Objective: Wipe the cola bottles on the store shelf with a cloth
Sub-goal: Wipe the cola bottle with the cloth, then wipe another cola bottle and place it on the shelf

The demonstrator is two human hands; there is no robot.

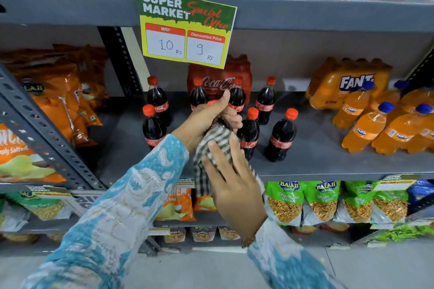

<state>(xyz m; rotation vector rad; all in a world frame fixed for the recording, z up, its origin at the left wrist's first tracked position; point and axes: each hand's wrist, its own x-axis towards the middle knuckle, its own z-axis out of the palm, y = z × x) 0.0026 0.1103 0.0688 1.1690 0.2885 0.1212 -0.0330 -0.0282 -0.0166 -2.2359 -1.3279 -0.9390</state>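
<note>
Sleeves, patterned blue, fill the foreground; both our hands work at the shelf (328,162) front. Left hand (206,119) has its fingers clamped round the neck and shoulder of one bottle (212,102), of which little shows but a sliver of red cap above the thumb. Right hand (232,185) presses the cloth (211,145) flat against the bottle's body, fingers spread slightly apart over the checked fabric; a loose tail hangs below the shelf edge. Whether the bottle stands on the shelf or is lifted, we cannot tell. Seven other colas (281,134) stand upright around it, near but not touching. Judgement: full plastic bottle, moderately heavy, smooth and likely slippery; neck grip suits it. Cloth is soft and conforms. Neighbours could topple if knocked.
</note>
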